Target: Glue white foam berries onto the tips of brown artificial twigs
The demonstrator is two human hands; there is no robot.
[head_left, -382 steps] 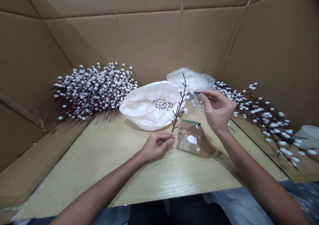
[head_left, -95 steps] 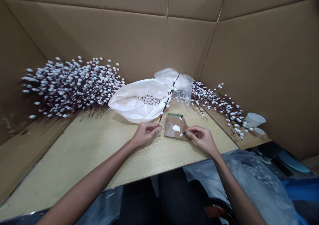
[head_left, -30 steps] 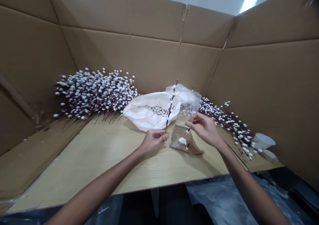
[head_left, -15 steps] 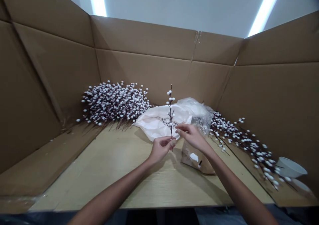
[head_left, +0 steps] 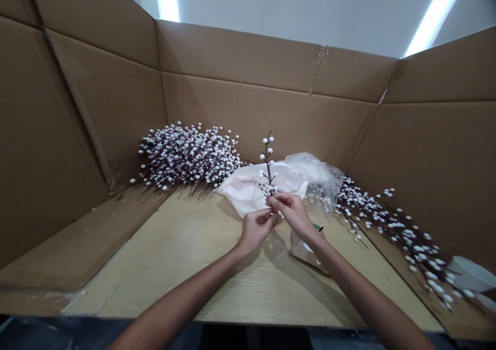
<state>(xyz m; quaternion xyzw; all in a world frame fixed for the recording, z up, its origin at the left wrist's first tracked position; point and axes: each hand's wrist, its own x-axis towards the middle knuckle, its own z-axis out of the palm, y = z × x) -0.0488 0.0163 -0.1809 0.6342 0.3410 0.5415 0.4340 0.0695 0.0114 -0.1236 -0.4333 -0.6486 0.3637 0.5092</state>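
Upright in front of me stands a dark artificial berry stem (head_left: 268, 166) with small white berries. My left hand (head_left: 256, 230) pinches its lower end between thumb and fingers. Just above, my right hand (head_left: 291, 211) has its fingertips closed at the stem, below the lower berries; whether a loose berry is in them is hidden. Behind the stem lies a white plastic bag (head_left: 248, 187) with white berries on it. A small brown bag or box (head_left: 304, 252) rests partly behind my right forearm.
A thick pile of white-berried stems (head_left: 189, 156) lies at the back left. More berry stems (head_left: 403, 236) stretch along the right side, towards a white cup (head_left: 470, 273). Clear plastic wrap (head_left: 320, 177) is crumpled at the back. Cardboard walls (head_left: 240, 56) enclose the wooden tabletop (head_left: 186, 257).
My right hand has come left and closed at the stem beside my left hand. The stem now leans slightly left at its top. The whole view has shifted a little.
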